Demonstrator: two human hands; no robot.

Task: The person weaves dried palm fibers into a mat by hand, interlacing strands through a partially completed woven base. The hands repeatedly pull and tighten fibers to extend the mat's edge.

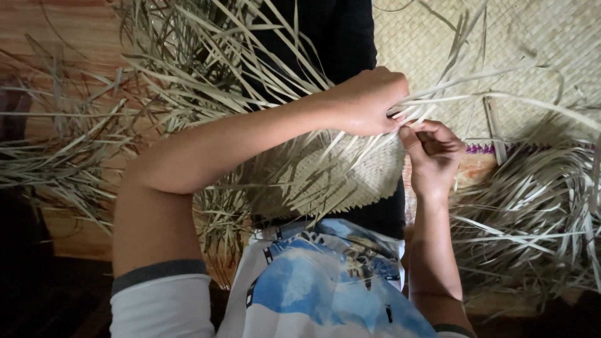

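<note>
Pale dried leaf strips [438, 103] are pinched between the curled fingers [391, 119] of the left hand [366, 103], which is closed into a loose fist, knuckles up, at the upper edge of a half-woven piece of matting [350, 172]. Just beside it, nearly touching, the right hand [435, 153] is held palm-up with its fingers bent inward around strip ends; whether a strip is truly gripped there cannot be told. The left forearm is stretched from the wrist down and leftward across the woven piece, bent sharply at the elbow, and ended in a white sleeve with a grey cuff. The right forearm is raised almost straight up from the lower edge. The woven piece is laid over the lap, above a blue and white shirt [313, 288]. Loose strips are fanned out to both sides, and a finished woven mat [432, 37] is spread beyond the hands.
</note>
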